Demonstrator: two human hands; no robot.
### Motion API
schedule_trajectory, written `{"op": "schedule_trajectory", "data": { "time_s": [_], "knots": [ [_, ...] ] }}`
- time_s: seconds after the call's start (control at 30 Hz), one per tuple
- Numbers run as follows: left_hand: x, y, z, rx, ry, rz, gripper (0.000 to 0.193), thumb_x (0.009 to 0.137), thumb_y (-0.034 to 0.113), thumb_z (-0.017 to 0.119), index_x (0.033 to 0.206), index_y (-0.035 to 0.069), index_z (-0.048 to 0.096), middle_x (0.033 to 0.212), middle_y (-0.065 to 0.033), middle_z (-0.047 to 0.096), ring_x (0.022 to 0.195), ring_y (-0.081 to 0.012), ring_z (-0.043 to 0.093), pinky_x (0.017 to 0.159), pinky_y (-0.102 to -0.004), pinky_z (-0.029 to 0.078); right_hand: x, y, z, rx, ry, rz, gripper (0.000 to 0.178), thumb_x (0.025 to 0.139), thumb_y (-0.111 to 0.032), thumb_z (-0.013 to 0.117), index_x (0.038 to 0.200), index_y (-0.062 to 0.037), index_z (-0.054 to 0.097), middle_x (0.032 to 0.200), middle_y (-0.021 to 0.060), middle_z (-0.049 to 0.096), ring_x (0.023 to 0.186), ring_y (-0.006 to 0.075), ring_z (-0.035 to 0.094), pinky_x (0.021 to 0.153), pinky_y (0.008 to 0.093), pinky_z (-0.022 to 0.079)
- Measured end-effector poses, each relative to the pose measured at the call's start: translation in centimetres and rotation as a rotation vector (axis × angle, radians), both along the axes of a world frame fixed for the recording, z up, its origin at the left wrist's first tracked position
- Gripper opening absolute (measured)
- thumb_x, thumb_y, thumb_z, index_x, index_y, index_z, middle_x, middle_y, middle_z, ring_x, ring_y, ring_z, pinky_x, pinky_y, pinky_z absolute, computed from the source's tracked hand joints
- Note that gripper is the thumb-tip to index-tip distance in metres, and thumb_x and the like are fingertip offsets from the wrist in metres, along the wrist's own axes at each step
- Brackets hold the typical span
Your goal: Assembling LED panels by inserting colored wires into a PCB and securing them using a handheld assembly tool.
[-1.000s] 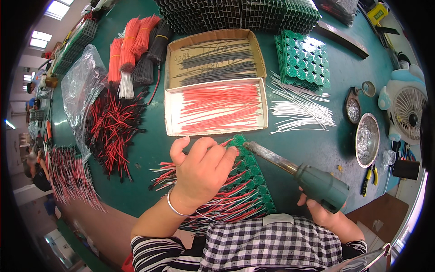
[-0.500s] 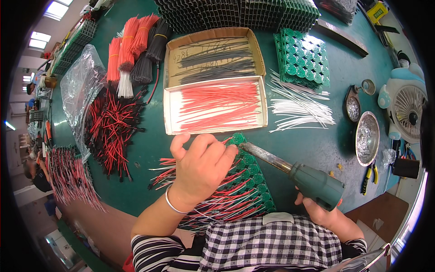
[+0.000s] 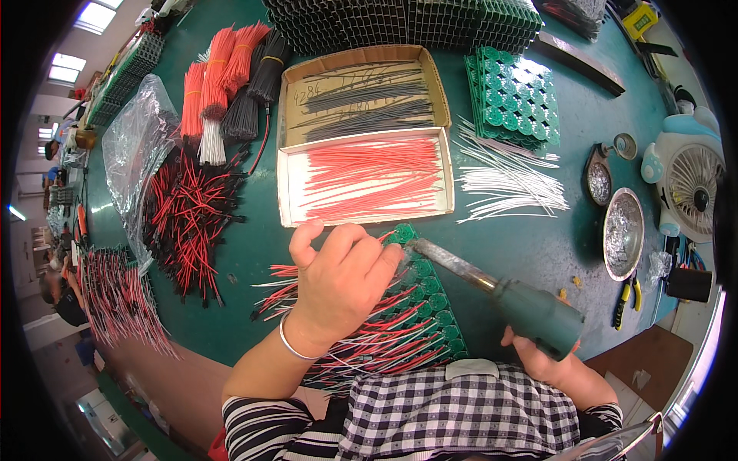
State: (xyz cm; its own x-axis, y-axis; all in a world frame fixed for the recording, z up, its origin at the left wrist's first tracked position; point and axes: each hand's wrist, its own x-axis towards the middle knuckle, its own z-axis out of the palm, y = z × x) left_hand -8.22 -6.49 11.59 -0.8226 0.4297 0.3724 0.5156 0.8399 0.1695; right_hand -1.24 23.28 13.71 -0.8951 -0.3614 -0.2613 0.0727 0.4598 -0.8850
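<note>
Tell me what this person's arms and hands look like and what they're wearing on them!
Both hands, the left hand and the right hand, are bare, with no gloves. A thin, shiny silver-coloured bracelet circles the left wrist. The left sleeve has black and white stripes. The right sleeve, only partly seen, is striped too. Both forearms are uncovered.

From my end, the left hand (image 3: 338, 280) hides its own fingertips, so I can't tell what they hold. The iron (image 3: 513, 301) has a tip too small for me to judge contact with the board (image 3: 432, 293); its body hides most of the right hand's (image 3: 540, 361) fingers. Wires (image 3: 384, 349) cover the board's left part. The apron (image 3: 461, 411) hides the bench's (image 3: 523, 250) near edge.
</note>
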Motion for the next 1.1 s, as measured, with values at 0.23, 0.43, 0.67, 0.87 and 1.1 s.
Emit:
{"op": "schedule_trajectory", "data": {
  "time_s": [0.23,0.43,0.67,0.87,1.1],
  "knots": [
    [-0.2,-0.2,-0.1,0.006,-0.01,-0.007,0.009,0.074,0.014,0.068,0.081,0.018,0.071,0.071,0.0061,0.051,0.08,-0.0126,0.055,0.094,-0.0437,0.024,0.1,1.2,-0.3,-0.137,-0.001,-0.013,0.048,0.092,-0.028,0.049,0.13,0.0017,0.049,0.108,0.0126,0.059,0.07,0.0185,0.062,0.061,0.0311,0.048],
    [-0.6,-0.2,-0.2,0.019,-0.006,-0.003,0.009,0.072,0.013,0.07,0.079,0.019,0.07,0.071,0.0063,0.052,0.08,-0.0126,0.055,0.092,-0.0426,0.025,0.5,1.4,-0.2,-0.151,0.013,-0.025,0.049,0.09,-0.023,0.047,0.133,0.0016,0.047,0.097,0.0128,0.063,0.07,0.0171,0.061,0.059,0.0279,0.047],
    [0.4,0.2,0.7,-0.002,-0.01,-0.005,0.012,0.072,0.013,0.07,0.082,0.02,0.072,0.068,0.0068,0.05,0.078,-0.0119,0.054,0.093,-0.0425,0.025,0.6,1.6,0.0,-0.098,-0.021,-0.059,0.034,0.082,-0.009,0.055,0.114,0.0013,0.058,0.08,0.0092,0.066,0.067,0.0169,0.065,0.062,0.0295,0.05],
    [1.1,0.4,-0.3,0.004,-0.057,0.017,0.012,0.075,0.012,0.068,0.084,0.019,0.072,0.07,0.0066,0.051,0.077,-0.0124,0.053,0.092,-0.0437,0.025,0.5,0.1,0.2,-0.219,-0.15,-0.171,0.03,0.077,-0.004,0.063,0.107,0.0013,0.065,0.087,0.01,0.067,0.073,0.0204,0.068,0.071,0.033,0.053],
    [0.7,0.4,-0.4,0.024,-0.084,-0.022,0.012,0.075,0.012,0.067,0.084,0.019,0.071,0.072,0.0068,0.052,0.079,-0.0134,0.053,0.091,-0.044,0.025,1.0,0.8,-0.7,-0.095,-0.126,-0.099,0.029,0.075,-0.006,0.068,0.103,-0.0005,0.068,0.097,0.0099,0.069,0.103,0.0281,0.057,0.092,0.0404,0.043]
  ]
}}
